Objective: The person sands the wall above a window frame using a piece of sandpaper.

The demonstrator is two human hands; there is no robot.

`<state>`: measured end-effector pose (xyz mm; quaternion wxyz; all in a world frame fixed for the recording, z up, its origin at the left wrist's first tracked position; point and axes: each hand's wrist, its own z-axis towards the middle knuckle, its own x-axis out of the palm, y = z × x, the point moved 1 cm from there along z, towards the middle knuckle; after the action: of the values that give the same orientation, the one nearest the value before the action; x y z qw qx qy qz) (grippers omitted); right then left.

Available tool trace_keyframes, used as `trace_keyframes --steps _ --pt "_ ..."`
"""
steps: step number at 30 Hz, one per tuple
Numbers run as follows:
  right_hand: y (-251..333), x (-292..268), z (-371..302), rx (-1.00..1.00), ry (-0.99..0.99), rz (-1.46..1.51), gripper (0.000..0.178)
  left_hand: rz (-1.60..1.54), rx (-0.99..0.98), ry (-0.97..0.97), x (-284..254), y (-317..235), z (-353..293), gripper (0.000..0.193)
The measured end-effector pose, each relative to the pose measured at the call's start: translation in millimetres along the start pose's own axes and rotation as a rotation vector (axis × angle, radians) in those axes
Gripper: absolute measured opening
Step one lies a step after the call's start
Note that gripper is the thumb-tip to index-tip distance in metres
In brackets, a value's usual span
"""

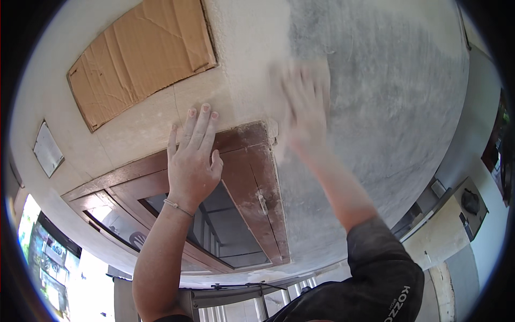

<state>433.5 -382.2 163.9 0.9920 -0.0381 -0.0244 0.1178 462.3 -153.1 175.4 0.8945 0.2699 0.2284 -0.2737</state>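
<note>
My left hand (193, 161) is open, fingers spread, its fingertips resting against the cream wall (145, 121) just above a brown wooden frame (241, 134). A thin band circles that wrist. Higher up and to the right, my right hand (304, 110) lies flattened on the wall, blurred by motion. Under its fingers is a pale sheet (278, 88) that looks like sandpaper; the blur hides its exact outline. It covers the border between whitish plaster and a rough grey patch (375, 96). Whitish dust coats both hands.
Cardboard (145, 53) covers an opening at upper left, with a small pale plate (48, 149) beside it. Glass panes (230, 225) sit within the brown frame. A metal ladder (260, 308) stands low in view. At right is a counter with a dark stove burner (471, 201).
</note>
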Motion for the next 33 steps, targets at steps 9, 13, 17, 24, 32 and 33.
trace_keyframes --steps 9,13,17,24,32,33 --pt "16 -4 -82 0.102 0.216 -0.077 0.044 0.011 -0.004 -0.004 -2 -3 2 0.069" --pt "15 -1 -46 0.074 0.090 0.007 0.038 0.005 -0.016 -0.001 1 -5 1 0.070" --pt "-1 7 47 0.089 -0.017 -0.042 0.037 -0.022 0.002 0.002 4 -6 2 0.070" --pt "10 2 -60 0.107 0.032 -0.103 0.036 -0.017 -0.008 -0.011 -1 -7 5 0.069" --pt "-1 12 24 0.053 -0.084 -0.039 0.038 -0.025 0.006 0.001 1 -4 0 0.069" --pt "11 8 -16 0.080 -0.039 -0.028 0.037 -0.010 -0.006 0.015 -2 -1 -2 0.069"
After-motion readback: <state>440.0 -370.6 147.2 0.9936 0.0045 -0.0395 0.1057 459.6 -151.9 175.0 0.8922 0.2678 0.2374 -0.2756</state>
